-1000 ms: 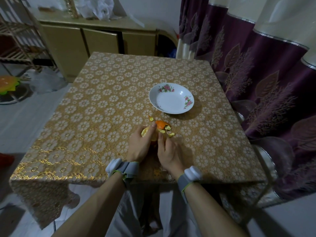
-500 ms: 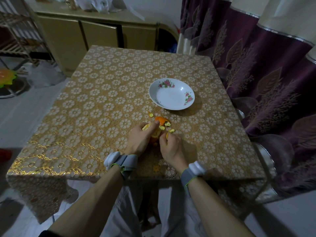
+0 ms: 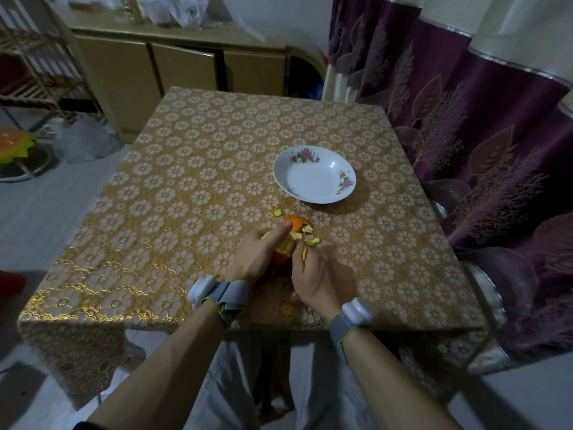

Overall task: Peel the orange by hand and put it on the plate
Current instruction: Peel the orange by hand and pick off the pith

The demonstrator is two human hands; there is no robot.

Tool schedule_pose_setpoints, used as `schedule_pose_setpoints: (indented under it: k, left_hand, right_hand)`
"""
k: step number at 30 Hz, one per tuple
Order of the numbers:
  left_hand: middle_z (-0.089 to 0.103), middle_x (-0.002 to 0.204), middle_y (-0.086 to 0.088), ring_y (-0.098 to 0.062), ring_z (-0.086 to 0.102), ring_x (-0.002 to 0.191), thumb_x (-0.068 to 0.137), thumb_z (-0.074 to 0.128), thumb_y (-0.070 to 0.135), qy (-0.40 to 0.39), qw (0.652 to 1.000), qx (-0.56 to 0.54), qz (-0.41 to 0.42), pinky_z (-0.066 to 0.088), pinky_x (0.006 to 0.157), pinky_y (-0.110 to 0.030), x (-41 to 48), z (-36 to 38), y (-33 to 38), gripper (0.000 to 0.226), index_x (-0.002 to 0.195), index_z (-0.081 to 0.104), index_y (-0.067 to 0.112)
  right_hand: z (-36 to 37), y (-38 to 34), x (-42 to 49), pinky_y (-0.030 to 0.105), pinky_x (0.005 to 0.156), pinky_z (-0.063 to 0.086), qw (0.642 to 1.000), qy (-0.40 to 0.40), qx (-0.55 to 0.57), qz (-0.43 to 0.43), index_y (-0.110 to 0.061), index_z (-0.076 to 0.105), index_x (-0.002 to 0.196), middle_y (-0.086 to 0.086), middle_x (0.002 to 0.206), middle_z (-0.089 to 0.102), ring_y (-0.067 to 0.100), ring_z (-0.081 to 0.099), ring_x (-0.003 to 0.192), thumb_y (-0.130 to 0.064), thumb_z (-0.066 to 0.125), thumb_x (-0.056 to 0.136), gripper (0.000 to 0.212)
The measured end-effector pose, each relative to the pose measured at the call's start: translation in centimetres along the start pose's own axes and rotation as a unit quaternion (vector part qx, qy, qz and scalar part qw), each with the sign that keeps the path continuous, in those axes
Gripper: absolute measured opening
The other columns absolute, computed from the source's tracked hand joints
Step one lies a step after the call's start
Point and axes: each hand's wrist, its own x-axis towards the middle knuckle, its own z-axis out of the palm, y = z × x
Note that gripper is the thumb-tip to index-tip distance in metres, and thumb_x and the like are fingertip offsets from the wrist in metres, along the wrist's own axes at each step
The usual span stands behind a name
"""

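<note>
A partly peeled orange [image 3: 283, 247] sits low over the table between both hands. My left hand [image 3: 259, 254] wraps around it from the left, thumb on top. Just right of it, my right hand [image 3: 311, 270] pinches a yellow strip of peel [image 3: 304, 252] that hangs off the fruit. Torn peel scraps [image 3: 302, 229] lie on the cloth just beyond the fingers, the largest one orange side up. A white plate [image 3: 314, 178] with pink flowers on its rim stands empty farther back and to the right.
The table [image 3: 192, 187] wears a gold floral cloth; its near edge is at my wrists. A purple curtain [image 3: 483, 125] hangs close along the right side. A low cabinet [image 3: 173, 66] stands behind the table, a wooden rack [image 3: 28, 57] at far left.
The hands have stayed on the orange. The right hand has pulled a strip of peel a little away from the fruit, which shows more of its bared side.
</note>
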Motion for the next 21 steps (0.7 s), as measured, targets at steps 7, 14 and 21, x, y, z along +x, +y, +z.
schedule_pose_setpoints:
  k: [7,14,21]
  left_hand:
    - [0.072,0.095,-0.008,-0.028,0.065,0.088,0.072,0.057,0.080,-0.020,0.999,0.012,-0.027,0.051,0.091,-0.046,0.4,-0.2,0.3,0.066,0.092,0.075,0.019]
    - [0.069,0.085,-0.003,-0.021,0.066,0.074,0.073,0.051,0.084,-0.024,0.998,-0.033,-0.037,0.054,0.074,-0.036,0.0,-0.2,0.6,0.065,0.093,0.069,0.025]
    - [0.061,0.104,0.007,-0.011,0.058,0.094,0.085,0.037,0.079,0.053,0.997,0.022,0.043,0.042,0.078,-0.031,-0.9,1.0,0.0,0.067,0.112,0.062,0.023]
  right_hand:
    - [0.2,0.2,-0.1,0.015,0.051,0.027,0.999,0.022,-0.024,-0.022,-0.023,0.046,0.078,-0.014,0.061,0.040,0.000,0.040,0.053,-0.025,0.032,0.100,0.026]
    - [-0.2,-0.1,-0.1,0.020,0.046,0.031,0.999,0.036,0.021,0.021,-0.025,0.050,0.081,-0.006,0.059,0.049,0.008,0.049,0.052,-0.027,0.037,0.104,0.027]
    - [-1.0,-1.1,-0.6,0.018,0.047,0.036,0.999,0.027,0.032,0.010,-0.028,0.049,0.080,-0.005,0.059,0.052,0.006,0.053,0.057,-0.043,0.040,0.101,0.027]
